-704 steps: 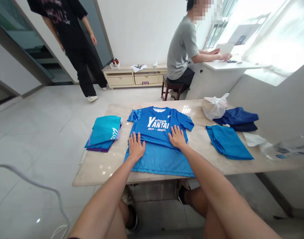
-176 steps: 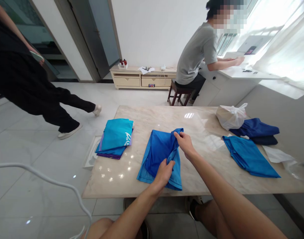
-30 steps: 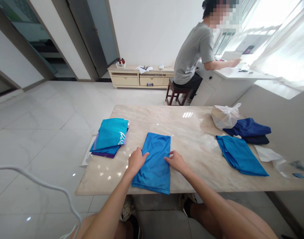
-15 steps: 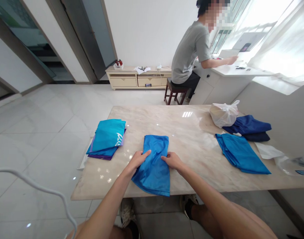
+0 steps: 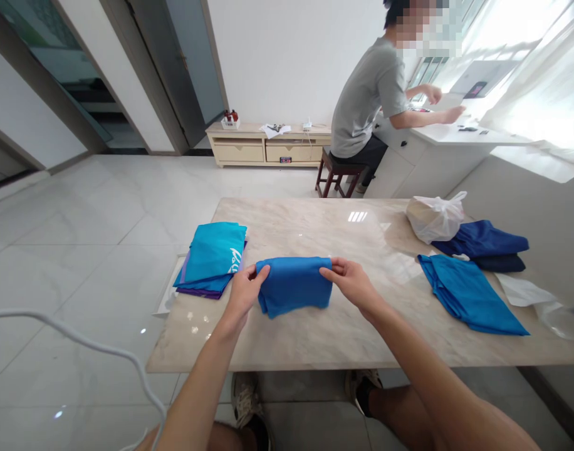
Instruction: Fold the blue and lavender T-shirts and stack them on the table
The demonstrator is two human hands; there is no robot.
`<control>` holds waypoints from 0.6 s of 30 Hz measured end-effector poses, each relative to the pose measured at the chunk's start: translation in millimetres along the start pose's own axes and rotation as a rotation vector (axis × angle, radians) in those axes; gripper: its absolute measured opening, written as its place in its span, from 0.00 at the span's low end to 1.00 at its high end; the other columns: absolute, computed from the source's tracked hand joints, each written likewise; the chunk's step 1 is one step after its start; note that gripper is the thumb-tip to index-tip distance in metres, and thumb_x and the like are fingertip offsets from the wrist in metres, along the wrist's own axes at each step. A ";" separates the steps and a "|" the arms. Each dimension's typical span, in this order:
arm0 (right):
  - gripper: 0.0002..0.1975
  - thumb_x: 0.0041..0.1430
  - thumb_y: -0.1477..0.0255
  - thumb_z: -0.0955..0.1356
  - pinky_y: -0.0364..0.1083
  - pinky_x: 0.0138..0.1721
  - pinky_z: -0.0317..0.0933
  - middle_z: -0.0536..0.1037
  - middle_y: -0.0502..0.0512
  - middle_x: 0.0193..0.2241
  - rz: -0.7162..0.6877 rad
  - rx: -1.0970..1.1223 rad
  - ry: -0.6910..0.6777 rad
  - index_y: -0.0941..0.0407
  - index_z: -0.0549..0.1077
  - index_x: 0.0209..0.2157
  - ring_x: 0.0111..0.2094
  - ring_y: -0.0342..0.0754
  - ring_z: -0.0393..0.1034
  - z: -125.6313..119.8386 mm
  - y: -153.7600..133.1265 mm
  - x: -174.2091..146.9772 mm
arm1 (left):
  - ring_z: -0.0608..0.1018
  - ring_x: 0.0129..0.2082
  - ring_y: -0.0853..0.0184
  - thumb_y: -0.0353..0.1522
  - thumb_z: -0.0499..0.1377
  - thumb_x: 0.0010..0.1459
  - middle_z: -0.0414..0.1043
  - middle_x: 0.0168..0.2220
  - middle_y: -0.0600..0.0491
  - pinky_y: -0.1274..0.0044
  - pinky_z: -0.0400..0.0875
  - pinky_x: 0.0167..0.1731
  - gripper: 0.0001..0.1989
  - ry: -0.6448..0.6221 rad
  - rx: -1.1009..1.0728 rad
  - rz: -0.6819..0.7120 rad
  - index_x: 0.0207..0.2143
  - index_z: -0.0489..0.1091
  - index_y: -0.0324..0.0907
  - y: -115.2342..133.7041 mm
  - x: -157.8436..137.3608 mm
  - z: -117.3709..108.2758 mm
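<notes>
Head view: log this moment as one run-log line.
left hand: grips left end of blue garment | right hand: grips its right end | left side: stack of folded clothes | right side: folded cloth, white plastic bag

Washed-out daylight glare at the curtain [image 5: 543, 103]

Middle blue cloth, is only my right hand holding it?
No, the left hand and the right hand each pinch an upper corner of the blue cloth.
</notes>
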State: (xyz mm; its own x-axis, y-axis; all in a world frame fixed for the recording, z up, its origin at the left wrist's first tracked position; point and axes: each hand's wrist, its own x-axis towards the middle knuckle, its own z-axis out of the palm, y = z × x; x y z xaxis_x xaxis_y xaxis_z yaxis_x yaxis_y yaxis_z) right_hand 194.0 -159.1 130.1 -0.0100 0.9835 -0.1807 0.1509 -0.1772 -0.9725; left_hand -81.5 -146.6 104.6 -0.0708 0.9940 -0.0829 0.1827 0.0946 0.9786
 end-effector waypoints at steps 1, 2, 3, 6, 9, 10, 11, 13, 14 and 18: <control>0.22 0.54 0.52 0.78 0.53 0.47 0.76 0.88 0.57 0.39 -0.049 0.014 0.028 0.54 0.82 0.41 0.43 0.57 0.83 -0.3 -7.0 -1.1 | 0.83 0.43 0.55 0.54 0.67 0.57 0.86 0.41 0.47 0.70 0.78 0.44 0.27 0.025 -0.015 0.030 0.41 0.84 0.39 7.2 -2.4 -5.3; 0.22 0.55 0.52 0.79 0.53 0.48 0.76 0.88 0.57 0.39 -0.095 0.022 0.049 0.54 0.82 0.42 0.44 0.57 0.83 -0.2 -12.9 -2.0 | 0.83 0.43 0.56 0.53 0.68 0.58 0.86 0.41 0.47 0.70 0.78 0.45 0.26 0.043 -0.010 0.061 0.42 0.84 0.39 13.0 -4.9 -9.2; 0.22 0.55 0.52 0.79 0.54 0.49 0.76 0.88 0.57 0.39 -0.137 0.018 0.068 0.54 0.83 0.42 0.44 0.56 0.83 0.2 -18.0 -2.7 | 0.83 0.43 0.56 0.52 0.68 0.59 0.85 0.41 0.47 0.69 0.78 0.46 0.24 0.059 0.011 0.093 0.42 0.84 0.40 17.3 -7.1 -11.9; 0.20 0.58 0.52 0.78 0.55 0.49 0.75 0.86 0.56 0.37 -0.238 -0.089 0.133 0.54 0.83 0.40 0.41 0.55 0.81 2.5 -29.7 -4.7 | 0.83 0.46 0.56 0.50 0.65 0.63 0.83 0.45 0.46 0.69 0.78 0.49 0.21 0.165 0.112 0.172 0.42 0.83 0.41 23.7 -10.3 -13.1; 0.17 0.61 0.52 0.76 0.56 0.52 0.74 0.85 0.57 0.42 -0.383 -0.257 0.230 0.52 0.83 0.37 0.44 0.56 0.79 3.9 -39.5 -8.1 | 0.79 0.57 0.55 0.49 0.62 0.67 0.77 0.55 0.43 0.67 0.75 0.58 0.19 0.331 0.226 0.263 0.42 0.81 0.43 29.7 -8.2 -8.4; 0.17 0.62 0.52 0.76 0.57 0.55 0.73 0.84 0.58 0.45 -0.436 -0.296 0.266 0.52 0.82 0.36 0.48 0.57 0.78 3.8 -42.5 -9.7 | 0.77 0.61 0.54 0.48 0.62 0.68 0.75 0.58 0.43 0.67 0.73 0.62 0.18 0.358 0.247 0.304 0.42 0.80 0.43 32.7 -7.2 -6.6; 0.17 0.62 0.51 0.76 0.58 0.57 0.72 0.84 0.59 0.49 -0.482 -0.315 0.295 0.51 0.80 0.35 0.51 0.58 0.78 3.5 -45.0 -11.5 | 0.75 0.63 0.54 0.48 0.61 0.69 0.74 0.59 0.43 0.67 0.70 0.64 0.18 0.357 0.245 0.345 0.43 0.79 0.44 35.9 -6.4 -5.1; 0.19 0.63 0.50 0.75 0.59 0.58 0.71 0.83 0.60 0.51 -0.516 -0.300 0.296 0.51 0.78 0.34 0.53 0.60 0.77 2.6 -48.6 -15.4 | 0.77 0.60 0.56 0.48 0.59 0.72 0.77 0.56 0.45 0.68 0.70 0.63 0.17 0.294 0.171 0.395 0.44 0.77 0.44 41.9 -6.4 -2.9; 0.20 0.64 0.49 0.75 0.58 0.54 0.73 0.84 0.60 0.47 -0.506 -0.269 0.276 0.51 0.77 0.34 0.50 0.59 0.78 2.5 -49.7 -17.1 | 0.79 0.55 0.58 0.48 0.58 0.72 0.78 0.50 0.47 0.70 0.72 0.59 0.18 0.255 0.123 0.397 0.43 0.76 0.44 44.1 -7.2 -2.0; 0.23 0.59 0.46 0.77 0.48 0.30 0.70 0.77 0.50 0.25 -0.405 -0.095 0.299 0.51 0.74 0.32 0.28 0.49 0.73 7.7 -51.4 -21.0 | 0.72 0.32 0.66 0.53 0.58 0.71 0.67 0.29 0.57 0.77 0.69 0.35 0.23 0.250 0.042 0.337 0.31 0.66 0.45 46.6 -12.0 2.3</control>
State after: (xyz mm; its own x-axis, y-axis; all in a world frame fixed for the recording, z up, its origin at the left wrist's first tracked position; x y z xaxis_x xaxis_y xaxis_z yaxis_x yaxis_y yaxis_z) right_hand 178.8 -170.9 182.8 0.1944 0.9427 0.2712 0.2830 0.2108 -0.9357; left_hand -69.9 -154.0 150.8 -0.2354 0.9263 0.2941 0.2754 -0.2266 0.9342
